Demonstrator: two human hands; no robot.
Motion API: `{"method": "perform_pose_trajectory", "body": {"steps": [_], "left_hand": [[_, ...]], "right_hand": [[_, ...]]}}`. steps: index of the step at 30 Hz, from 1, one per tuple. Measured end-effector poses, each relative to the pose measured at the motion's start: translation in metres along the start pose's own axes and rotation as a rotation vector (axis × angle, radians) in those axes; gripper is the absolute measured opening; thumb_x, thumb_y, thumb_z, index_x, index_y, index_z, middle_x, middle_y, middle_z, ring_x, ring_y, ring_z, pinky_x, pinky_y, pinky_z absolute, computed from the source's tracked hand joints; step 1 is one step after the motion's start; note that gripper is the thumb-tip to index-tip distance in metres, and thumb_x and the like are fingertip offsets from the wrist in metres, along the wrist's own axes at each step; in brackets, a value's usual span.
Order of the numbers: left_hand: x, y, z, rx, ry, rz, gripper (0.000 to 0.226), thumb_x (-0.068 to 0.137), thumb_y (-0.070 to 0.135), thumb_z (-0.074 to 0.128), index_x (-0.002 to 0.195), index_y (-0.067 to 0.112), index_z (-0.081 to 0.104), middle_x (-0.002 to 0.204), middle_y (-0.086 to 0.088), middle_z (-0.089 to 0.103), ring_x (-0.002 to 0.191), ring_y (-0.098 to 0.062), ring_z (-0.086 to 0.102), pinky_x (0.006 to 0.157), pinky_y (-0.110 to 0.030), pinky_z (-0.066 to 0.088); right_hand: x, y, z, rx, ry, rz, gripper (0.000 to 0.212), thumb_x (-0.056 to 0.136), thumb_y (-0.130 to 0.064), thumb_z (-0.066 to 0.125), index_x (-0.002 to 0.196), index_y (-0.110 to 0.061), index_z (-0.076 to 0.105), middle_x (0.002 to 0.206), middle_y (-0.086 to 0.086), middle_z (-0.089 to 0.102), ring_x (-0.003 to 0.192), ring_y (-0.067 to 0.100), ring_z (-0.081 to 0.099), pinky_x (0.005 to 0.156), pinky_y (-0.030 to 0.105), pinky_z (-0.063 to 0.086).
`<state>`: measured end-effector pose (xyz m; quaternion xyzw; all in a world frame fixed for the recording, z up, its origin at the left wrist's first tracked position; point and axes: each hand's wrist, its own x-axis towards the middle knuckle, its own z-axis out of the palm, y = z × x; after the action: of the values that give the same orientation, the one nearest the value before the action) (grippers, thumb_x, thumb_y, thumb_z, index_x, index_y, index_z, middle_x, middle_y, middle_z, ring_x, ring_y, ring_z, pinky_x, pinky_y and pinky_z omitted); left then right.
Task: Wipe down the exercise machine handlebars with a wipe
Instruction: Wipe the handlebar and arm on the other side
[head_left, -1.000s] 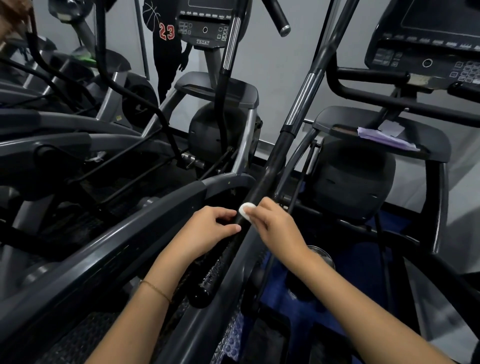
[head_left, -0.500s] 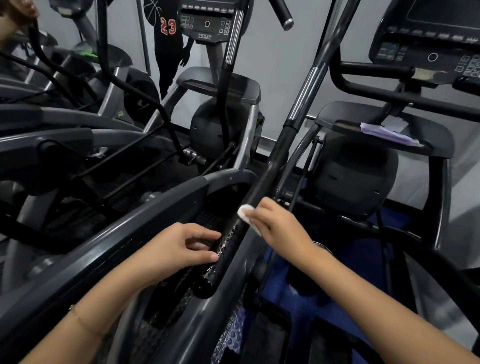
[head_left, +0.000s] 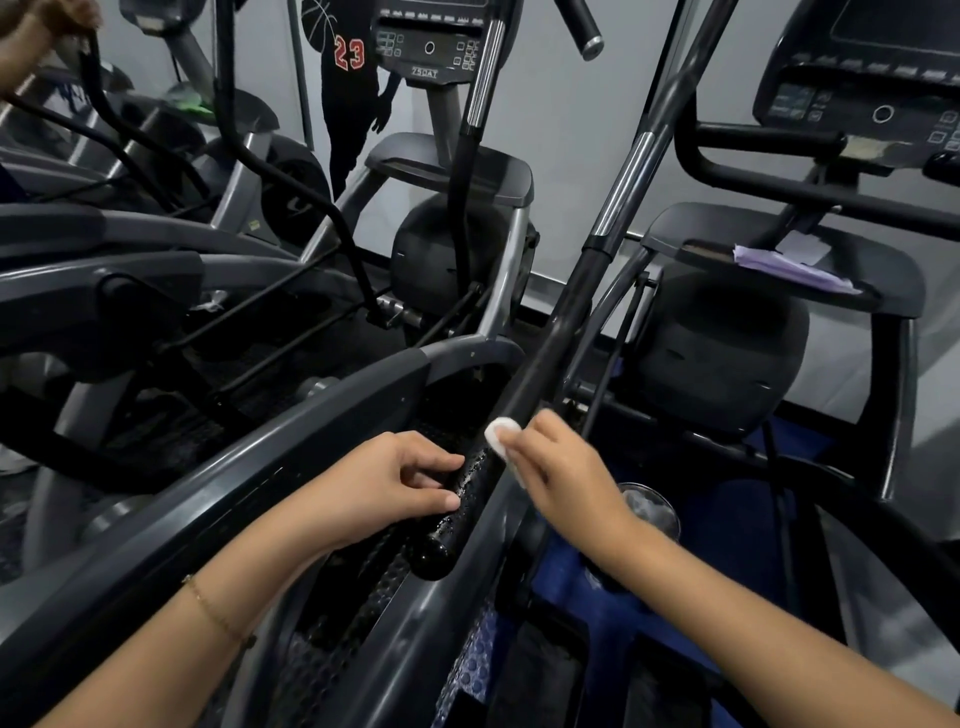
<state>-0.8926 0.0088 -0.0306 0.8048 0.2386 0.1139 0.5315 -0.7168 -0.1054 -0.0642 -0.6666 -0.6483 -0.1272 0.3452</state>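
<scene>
The left hand (head_left: 384, 483) is beside the lower end of the handlebar (head_left: 540, 364). Its fingers are curled, and the tips of the thumb and the forefinger touch the side of the black grip without closing round it. This hold is light. The grip shines with small drops, so I think the fingertips can slip. The bar probably swings, and then it has nothing to steady it and may move away under the wiping.

A little higher on the same bar the wipe (head_left: 500, 433) is pressed on the surface, folded small. The right hand (head_left: 566, 483) pinches it between the thumb and fingers that are held close together. Only a small part of the wipe meets the bar, so the far side may be missed if the hand does not go round. The wipe can also roll out of the pinch on the wet rubber.

Just below the right wrist is a round clear thing (head_left: 649, 506), perhaps a cup. A downward stroke could knock it.
</scene>
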Motion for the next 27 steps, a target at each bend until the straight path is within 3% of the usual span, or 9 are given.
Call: {"method": "perform_pose_trajectory", "body": {"steps": [3, 6, 8, 11, 13, 17, 19, 22, 27], "left_hand": [[0.0, -0.001, 0.0, 0.045, 0.003, -0.008, 0.035, 0.075, 0.008, 0.075, 0.106, 0.023, 0.067, 0.1, 0.013, 0.061, 0.078, -0.001, 0.063, 0.082, -0.012, 0.049], [-0.001, -0.001, 0.001, 0.069, 0.008, -0.007, 0.038, 0.076, 0.009, 0.074, 0.113, 0.017, 0.066, 0.102, 0.013, 0.06, 0.08, -0.003, 0.062, 0.083, -0.012, 0.048], [-0.002, 0.0, 0.001, 0.07, 0.009, -0.002, 0.038, 0.077, 0.009, 0.073, 0.114, 0.017, 0.066, 0.105, 0.01, 0.06, 0.083, -0.004, 0.062, 0.085, -0.013, 0.047], [-0.004, -0.001, 0.003, 0.058, 0.02, 0.02, 0.035, 0.079, 0.009, 0.072, 0.108, 0.028, 0.065, 0.11, 0.006, 0.06, 0.09, -0.008, 0.063, 0.088, -0.015, 0.047], [-0.006, -0.001, 0.005, 0.045, 0.03, 0.028, 0.036, 0.079, 0.008, 0.072, 0.104, 0.032, 0.064, 0.109, 0.006, 0.06, 0.086, -0.002, 0.064, 0.085, -0.011, 0.047], [-0.007, -0.001, 0.006, 0.025, 0.047, 0.027, 0.034, 0.079, 0.004, 0.071, 0.109, 0.021, 0.067, 0.106, 0.008, 0.06, 0.071, 0.014, 0.06, 0.074, 0.001, 0.043], [-0.008, -0.001, 0.006, 0.022, 0.047, 0.033, 0.033, 0.078, 0.006, 0.072, 0.104, 0.027, 0.067, 0.107, 0.009, 0.061, 0.075, 0.01, 0.062, 0.078, -0.004, 0.046], [-0.007, 0.0, 0.005, 0.023, 0.052, 0.035, 0.035, 0.078, 0.007, 0.072, 0.096, 0.036, 0.064, 0.106, 0.008, 0.062, 0.085, -0.004, 0.064, 0.083, -0.011, 0.048], [-0.005, -0.003, 0.004, 0.058, 0.05, 0.015, 0.036, 0.078, 0.01, 0.073, 0.111, 0.021, 0.066, 0.107, 0.01, 0.061, 0.086, -0.006, 0.064, 0.08, -0.006, 0.046]], "right_hand": [[-0.007, -0.001, -0.004, 0.063, -0.086, -0.048, 0.031, 0.098, -0.04, 0.031, 0.107, -0.02, 0.053, 0.076, 0.007, 0.047, 0.059, 0.021, 0.048, 0.048, 0.033, 0.045], [0.008, 0.008, -0.006, 0.018, -0.008, 0.082, 0.034, 0.092, -0.035, 0.039, 0.099, -0.011, 0.062, 0.076, 0.008, 0.046, 0.061, 0.02, 0.048, 0.052, 0.039, 0.047], [0.009, 0.0, -0.003, -0.022, 0.044, 0.088, 0.028, 0.091, -0.03, 0.041, 0.098, -0.012, 0.062, 0.074, 0.006, 0.044, 0.06, 0.018, 0.045, 0.05, 0.038, 0.046], [-0.01, -0.022, 0.0, 0.034, -0.02, -0.022, 0.026, 0.098, -0.036, 0.033, 0.106, -0.022, 0.053, 0.073, 0.005, 0.044, 0.059, 0.018, 0.045, 0.047, 0.031, 0.042], [-0.016, -0.021, -0.001, 0.056, -0.063, -0.032, 0.03, 0.098, -0.039, 0.03, 0.107, -0.022, 0.054, 0.075, 0.005, 0.046, 0.06, 0.02, 0.046, 0.047, 0.033, 0.044], [-0.004, -0.007, 0.0, 0.069, 0.06, 0.115, 0.039, 0.096, -0.039, 0.038, 0.097, -0.011, 0.065, 0.074, 0.005, 0.045, 0.06, 0.019, 0.046, 0.052, 0.038, 0.045], [-0.007, -0.017, 0.002, 0.053, 0.056, 0.073, 0.045, 0.098, -0.041, 0.031, 0.099, -0.01, 0.063, 0.073, 0.005, 0.044, 0.059, 0.018, 0.044, 0.05, 0.036, 0.043], [-0.017, -0.022, 0.0, 0.056, -0.055, -0.028, 0.025, 0.097, -0.032, 0.037, 0.107, -0.019, 0.056, 0.074, 0.006, 0.047, 0.059, 0.02, 0.046, 0.046, 0.032, 0.043], [0.001, -0.011, -0.003, 0.015, 0.008, 0.076, 0.027, 0.092, -0.026, 0.043, 0.101, -0.011, 0.063, 0.074, 0.006, 0.045, 0.061, 0.022, 0.047, 0.05, 0.038, 0.047]]}}
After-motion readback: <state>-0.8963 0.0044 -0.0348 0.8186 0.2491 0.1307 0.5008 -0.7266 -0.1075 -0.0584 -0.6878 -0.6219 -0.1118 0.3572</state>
